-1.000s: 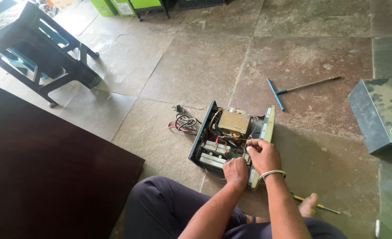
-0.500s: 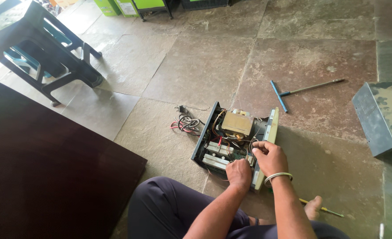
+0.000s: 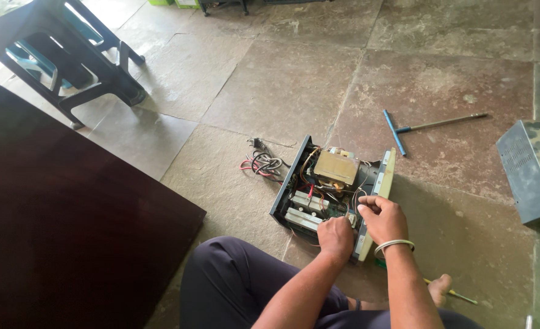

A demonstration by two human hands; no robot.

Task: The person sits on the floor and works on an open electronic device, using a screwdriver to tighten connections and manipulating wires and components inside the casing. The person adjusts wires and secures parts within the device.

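Observation:
An opened black electronic box [image 3: 285, 190] lies on the stone floor, showing a brass-coloured transformer [image 3: 337, 167], a circuit board with heat sinks [image 3: 303, 210] and coloured wires. Both my hands work inside its near right corner. My left hand [image 3: 335, 237] is closed over the board's edge; what it grips is hidden. My right hand [image 3: 382, 218], with a bangle on the wrist, pinches something small next to the cream front panel [image 3: 381, 183]. A bundle of red and black cables [image 3: 262, 163] trails out on the box's left.
A blue-handled T-shaped tool [image 3: 425, 127] lies beyond the box. The grey metal cover [image 3: 529, 173] sits at the right. A yellow-handled screwdriver [image 3: 455, 295] lies by my foot. A dark wooden board [image 3: 69, 225] fills the left, with a black plastic stool [image 3: 63, 55] behind it.
Both hands stay at the box's near right corner with only slight finger shifts. The view has drifted a little, so everything sits slightly lower in the frame.

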